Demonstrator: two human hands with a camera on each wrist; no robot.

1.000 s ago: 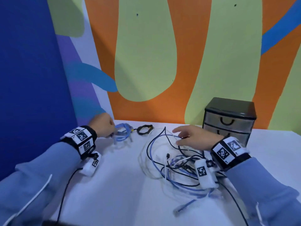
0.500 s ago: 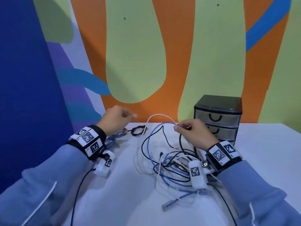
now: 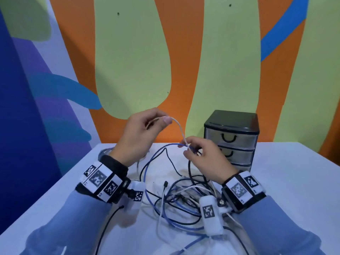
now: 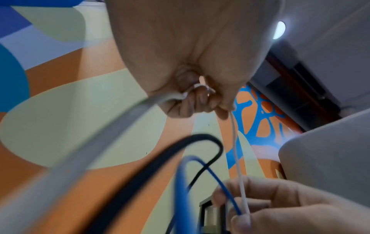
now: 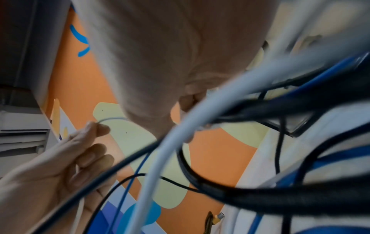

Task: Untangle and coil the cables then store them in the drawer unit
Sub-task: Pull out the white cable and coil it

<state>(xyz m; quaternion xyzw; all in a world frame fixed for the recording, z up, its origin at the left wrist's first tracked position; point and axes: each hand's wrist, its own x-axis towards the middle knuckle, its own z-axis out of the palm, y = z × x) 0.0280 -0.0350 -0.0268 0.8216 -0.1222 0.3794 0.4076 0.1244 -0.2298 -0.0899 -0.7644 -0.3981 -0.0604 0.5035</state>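
Note:
A tangle of blue, black and white cables (image 3: 176,197) lies on the white table (image 3: 287,181) between my wrists. My left hand (image 3: 143,133) is raised above the table and pinches a thin white cable (image 3: 179,128) between thumb and fingers; in the left wrist view the white cable (image 4: 237,156) runs down from my left hand (image 4: 202,98). My right hand (image 3: 200,153) pinches the same white cable lower down, together with a loop of blue cable (image 3: 165,147). The black-topped drawer unit (image 3: 232,138) stands right behind my right hand, all drawers closed.
A painted orange, green and blue wall (image 3: 184,61) rises just behind the table. More coiled cable (image 3: 105,150) peeks out behind my left wrist. Wrist-camera leads (image 3: 108,223) trail off the front edge. Bare tabletop lies right of the drawer unit.
My left hand left the blue coil at the table's back left, rose and took hold of the white cable. My right hand lifted the white and blue cables off the pile.

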